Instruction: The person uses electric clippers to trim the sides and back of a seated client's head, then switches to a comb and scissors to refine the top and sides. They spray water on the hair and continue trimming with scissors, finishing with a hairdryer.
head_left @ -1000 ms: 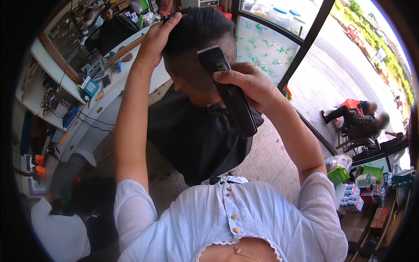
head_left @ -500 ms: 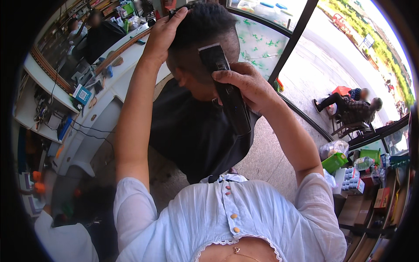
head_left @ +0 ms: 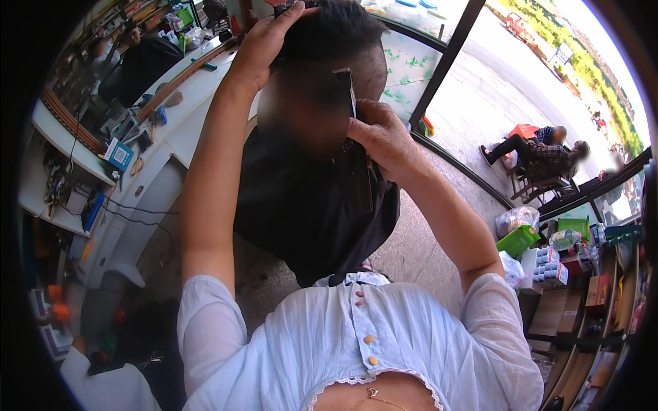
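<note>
Close by the shaved side of a caped person's head [head_left: 336, 41], a black hair clipper [head_left: 356, 177] stands nearly upright in the view, its long axis running away from the wearer, the blade end pointing toward the hair and the butt end lying back over the black cape [head_left: 295, 229]. Its upper part is seen almost edge-on, and whether the blade touches the skin cannot be told. The right hand [head_left: 389, 142] grips the clipper around its middle, the thumb pressed on the near side and the other fingers mostly hidden; its wrist is nearly straight, and the forearm slants up and leftward from the right sleeve. The left hand [head_left: 266, 51] rests against the head on the left of the view, one digit stretched over the top hair, the forearm rising steeply below it; the remaining fingertips are hidden, so whether they pinch anything cannot be told. Past the left forearm, a blue and white card [head_left: 118, 155] stands close to the edge of the white counter [head_left: 199, 103]. Off to the right, a green packet [head_left: 517, 240] lies at the upper left corner of a crowded shelf rack [head_left: 548, 312]
</note>
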Tool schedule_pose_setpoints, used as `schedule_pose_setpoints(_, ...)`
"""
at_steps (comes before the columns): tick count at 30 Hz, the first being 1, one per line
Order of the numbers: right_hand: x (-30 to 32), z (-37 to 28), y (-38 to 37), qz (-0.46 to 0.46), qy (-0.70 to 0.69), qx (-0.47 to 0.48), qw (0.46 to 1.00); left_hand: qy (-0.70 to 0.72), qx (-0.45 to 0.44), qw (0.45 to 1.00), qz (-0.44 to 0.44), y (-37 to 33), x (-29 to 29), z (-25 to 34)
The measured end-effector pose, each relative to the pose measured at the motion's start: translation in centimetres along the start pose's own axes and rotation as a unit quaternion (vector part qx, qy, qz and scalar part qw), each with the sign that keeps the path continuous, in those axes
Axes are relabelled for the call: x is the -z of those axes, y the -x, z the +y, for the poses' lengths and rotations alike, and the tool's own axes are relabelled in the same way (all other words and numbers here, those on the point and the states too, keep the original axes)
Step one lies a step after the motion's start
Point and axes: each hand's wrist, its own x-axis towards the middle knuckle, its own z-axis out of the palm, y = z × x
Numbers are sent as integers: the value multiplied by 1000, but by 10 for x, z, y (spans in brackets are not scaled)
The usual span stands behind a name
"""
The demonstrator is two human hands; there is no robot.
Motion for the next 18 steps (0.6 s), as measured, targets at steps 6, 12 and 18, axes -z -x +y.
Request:
schedule_pose_setpoints(6,-4,-7,-7,4,-127,62,990,12,0,1000,-16,0,5,-2)
schedule_pose_setpoints(12,-6,21,11,-21,-67,16,997,2,18,1000,-25,-4,11,-1)
schedule_pose_setpoints(18,-22,25,9,6,22,68,997,-83,24,995,-40,-11,30,1)
